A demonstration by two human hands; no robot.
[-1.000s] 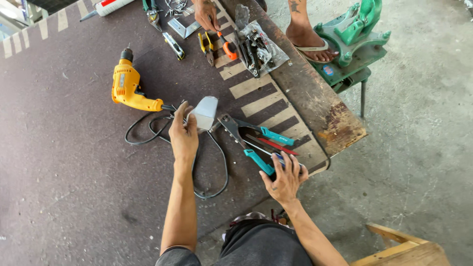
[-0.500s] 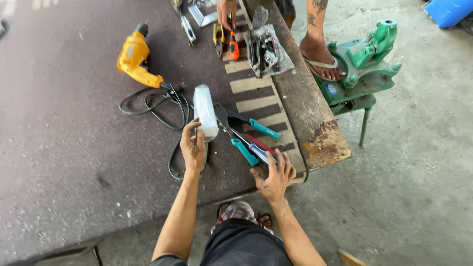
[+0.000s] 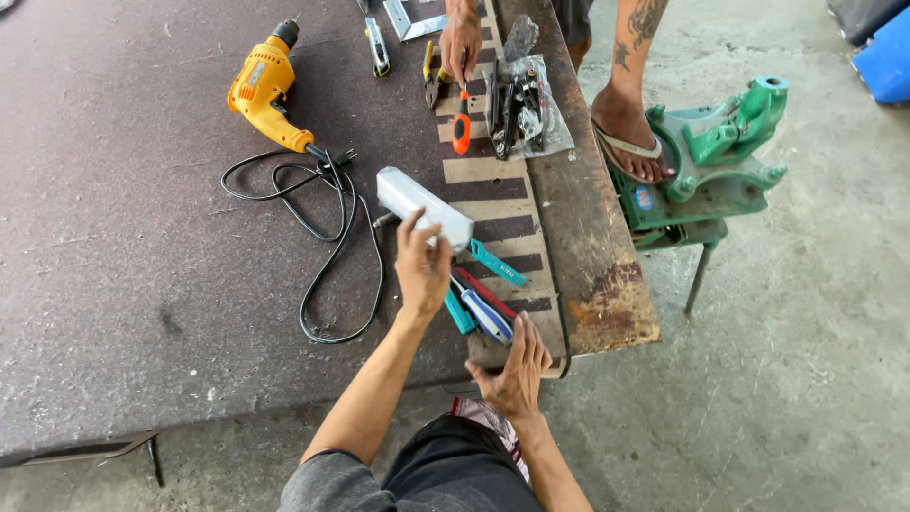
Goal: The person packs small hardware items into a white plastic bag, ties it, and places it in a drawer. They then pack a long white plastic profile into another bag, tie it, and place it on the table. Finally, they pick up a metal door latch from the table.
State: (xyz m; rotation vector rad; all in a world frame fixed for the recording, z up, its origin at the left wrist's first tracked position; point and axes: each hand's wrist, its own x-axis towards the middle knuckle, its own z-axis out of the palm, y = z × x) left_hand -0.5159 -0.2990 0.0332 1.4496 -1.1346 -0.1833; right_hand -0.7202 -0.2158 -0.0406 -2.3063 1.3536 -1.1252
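Observation:
My left hand point(image 3: 422, 267) grips the near end of a long pale grey casing point(image 3: 424, 206) that lies on the dark tabletop point(image 3: 114, 284). My right hand point(image 3: 515, 372) rests open on the table's near edge, fingers spread, just below a blue-handled screwdriver point(image 3: 486, 316). Teal-handled pliers point(image 3: 495, 264) and a red-handled tool point(image 3: 488, 292) lie between my two hands.
A yellow corded drill point(image 3: 262, 87) with its looped black cable point(image 3: 327, 246) lies at left. Another person's hand point(image 3: 460, 43) touches an orange-handled tool point(image 3: 462, 128) beside a bag of metal parts point(image 3: 526, 100). Their sandalled foot point(image 3: 630, 133) rests on a green vise point(image 3: 716, 156).
My left hand has turned the grey casing from upright to lying flat and slid it right. My right hand has slipped down off the tools to the table edge.

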